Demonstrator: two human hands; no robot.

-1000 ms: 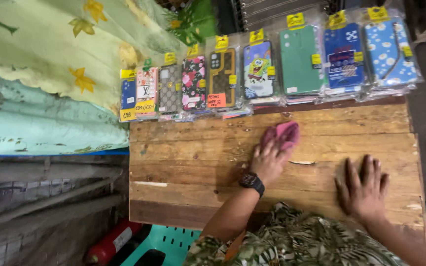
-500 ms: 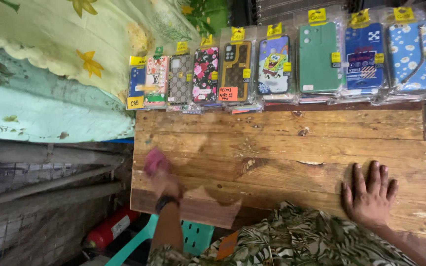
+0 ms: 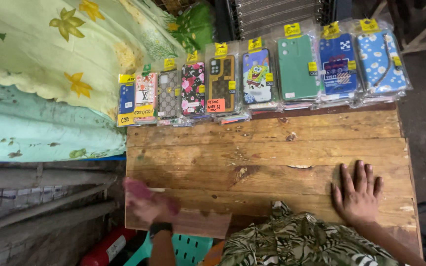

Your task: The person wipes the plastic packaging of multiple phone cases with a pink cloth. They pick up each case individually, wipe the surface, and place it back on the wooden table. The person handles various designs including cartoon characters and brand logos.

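The left hand [image 3: 146,207] grips a pink cloth [image 3: 136,189] at the desk [image 3: 272,148] corner; it is blurred. The right hand [image 3: 358,197] lies flat, fingers spread. A wide wipe could knock the phone cases [image 3: 252,79] off.

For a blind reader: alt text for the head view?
A left hand, blurred, presses a pink cloth on a wooden table's near corner; the right hand lies flat. Packaged phone cases line the far edge.

phone cases [image 3: 267,79] in a row | floral bedding [image 3: 50,79] folded | teal stool [image 3: 191,249] | red cylinder [image 3: 107,249]
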